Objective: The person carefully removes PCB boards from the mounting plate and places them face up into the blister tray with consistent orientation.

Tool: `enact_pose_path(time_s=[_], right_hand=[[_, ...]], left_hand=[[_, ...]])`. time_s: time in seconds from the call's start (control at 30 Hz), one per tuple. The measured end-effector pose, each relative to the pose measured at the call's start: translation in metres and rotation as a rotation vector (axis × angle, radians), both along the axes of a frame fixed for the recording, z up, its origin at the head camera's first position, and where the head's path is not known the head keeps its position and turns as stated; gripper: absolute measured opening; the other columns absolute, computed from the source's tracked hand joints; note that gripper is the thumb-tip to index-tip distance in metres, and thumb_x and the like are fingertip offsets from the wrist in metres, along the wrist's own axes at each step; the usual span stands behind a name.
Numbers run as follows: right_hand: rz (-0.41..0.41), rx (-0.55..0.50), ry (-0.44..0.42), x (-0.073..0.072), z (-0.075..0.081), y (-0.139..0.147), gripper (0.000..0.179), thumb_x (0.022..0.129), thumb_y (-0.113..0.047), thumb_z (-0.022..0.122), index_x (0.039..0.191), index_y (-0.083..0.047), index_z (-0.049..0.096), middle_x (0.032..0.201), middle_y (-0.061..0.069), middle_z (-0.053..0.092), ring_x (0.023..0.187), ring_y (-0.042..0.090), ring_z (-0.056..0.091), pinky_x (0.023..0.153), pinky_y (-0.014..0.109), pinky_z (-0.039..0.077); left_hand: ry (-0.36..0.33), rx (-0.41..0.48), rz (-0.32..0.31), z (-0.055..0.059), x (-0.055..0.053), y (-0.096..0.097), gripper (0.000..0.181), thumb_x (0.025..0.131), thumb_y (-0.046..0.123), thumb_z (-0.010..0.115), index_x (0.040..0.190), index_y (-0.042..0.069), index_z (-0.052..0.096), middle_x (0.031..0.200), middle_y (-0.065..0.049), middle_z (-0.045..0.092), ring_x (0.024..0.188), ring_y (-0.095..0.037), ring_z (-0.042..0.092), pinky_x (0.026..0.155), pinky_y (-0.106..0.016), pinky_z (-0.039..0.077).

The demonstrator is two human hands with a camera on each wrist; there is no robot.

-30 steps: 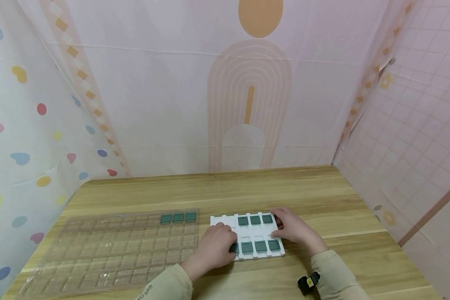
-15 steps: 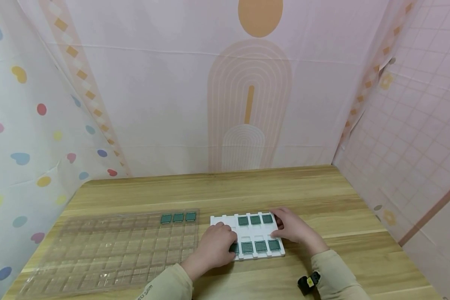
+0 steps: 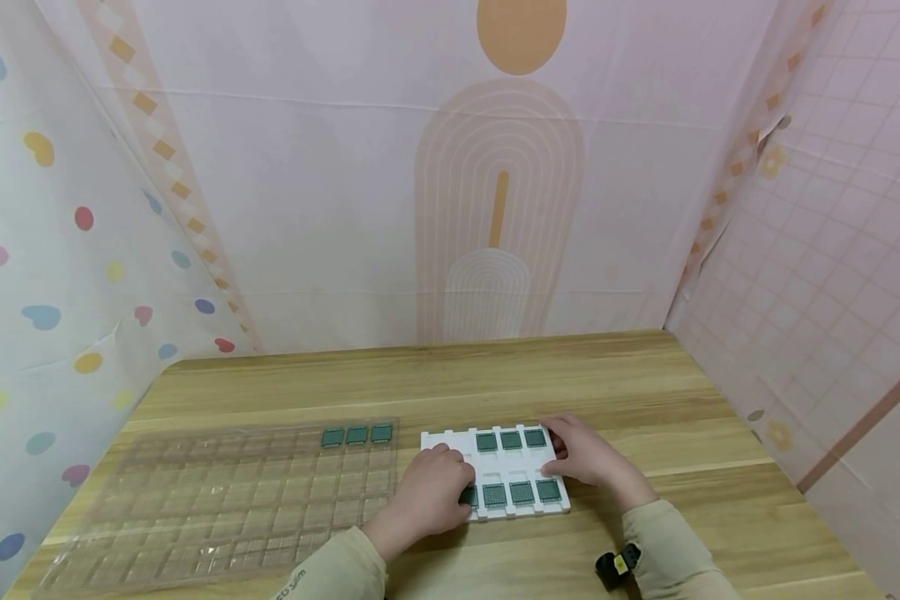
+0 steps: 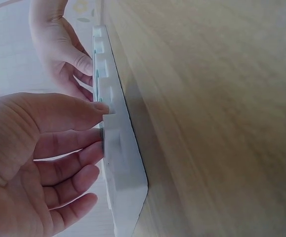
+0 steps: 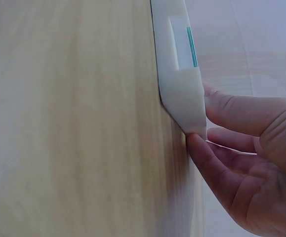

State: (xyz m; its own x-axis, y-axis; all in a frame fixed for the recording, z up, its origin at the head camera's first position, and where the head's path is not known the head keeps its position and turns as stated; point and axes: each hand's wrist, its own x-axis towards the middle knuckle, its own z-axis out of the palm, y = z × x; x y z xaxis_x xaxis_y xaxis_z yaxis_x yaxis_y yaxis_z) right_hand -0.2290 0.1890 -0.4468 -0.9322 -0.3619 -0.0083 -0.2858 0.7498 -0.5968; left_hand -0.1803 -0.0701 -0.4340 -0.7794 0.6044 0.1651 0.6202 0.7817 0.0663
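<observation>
A white tray [image 3: 512, 463] holding several square green chips, which look like small circuit modules, lies on the table. My left hand [image 3: 431, 492] is over its left end, thumb [image 4: 98, 108] at a front-edge notch and index fingertip just behind. Between them they pinch a green chip [image 3: 471, 497] still seated in the front row; the hand partly hides it. At the right end my right hand [image 3: 585, 457] grips the white tray's corner, with the thumb [image 5: 231, 109] and fingertips against it.
Left of the white tray lies a clear plastic tray [image 3: 270, 475] with many pockets; three green chips [image 3: 357, 435] sit in its back right corner. A wooden table [image 3: 645, 392] carries everything. Patterned cloth [image 3: 330, 208] hangs behind. A black wrist device [image 3: 617, 567] is by the right sleeve.
</observation>
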Motion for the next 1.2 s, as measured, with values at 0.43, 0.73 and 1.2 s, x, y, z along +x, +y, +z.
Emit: enact_pose_path(time_s=[0.43, 0.73, 1.2], right_hand=[[0.003, 0.004, 0.001, 0.0006, 0.0002, 0.0000, 0.069, 0.078, -0.005, 0.083, 0.138, 0.008, 0.051, 0.126, 0.020, 0.054, 0.097, 0.021, 0.058, 0.085, 0.039, 0.051], [0.004, 0.014, -0.005, 0.0003, 0.0003, 0.0008, 0.070, 0.079, -0.007, 0.083, 0.138, 0.007, 0.050, 0.124, 0.018, 0.055, 0.097, 0.021, 0.058, 0.086, 0.038, 0.051], [0.035, 0.013, 0.025, 0.0018, 0.0020, 0.0018, 0.069, 0.077, -0.008, 0.085, 0.135, 0.009, 0.052, 0.121, 0.020, 0.055, 0.095, 0.022, 0.058, 0.085, 0.040, 0.051]], left_hand=[[0.021, -0.003, -0.003, 0.0011, 0.0006, -0.0006, 0.016, 0.068, 0.018, 0.080, 0.068, 0.017, 0.064, 0.065, 0.008, 0.048, 0.066, -0.014, 0.042, 0.060, -0.029, 0.038], [0.031, 0.019, -0.008, 0.0027, -0.0001, -0.0013, 0.015, 0.067, 0.019, 0.079, 0.069, 0.017, 0.065, 0.066, 0.008, 0.050, 0.066, -0.014, 0.042, 0.060, -0.029, 0.038], [0.075, 0.102, -0.027, 0.0068, 0.0014, -0.0053, 0.016, 0.067, 0.023, 0.081, 0.077, 0.016, 0.070, 0.071, 0.007, 0.055, 0.070, -0.014, 0.047, 0.063, -0.028, 0.041]])
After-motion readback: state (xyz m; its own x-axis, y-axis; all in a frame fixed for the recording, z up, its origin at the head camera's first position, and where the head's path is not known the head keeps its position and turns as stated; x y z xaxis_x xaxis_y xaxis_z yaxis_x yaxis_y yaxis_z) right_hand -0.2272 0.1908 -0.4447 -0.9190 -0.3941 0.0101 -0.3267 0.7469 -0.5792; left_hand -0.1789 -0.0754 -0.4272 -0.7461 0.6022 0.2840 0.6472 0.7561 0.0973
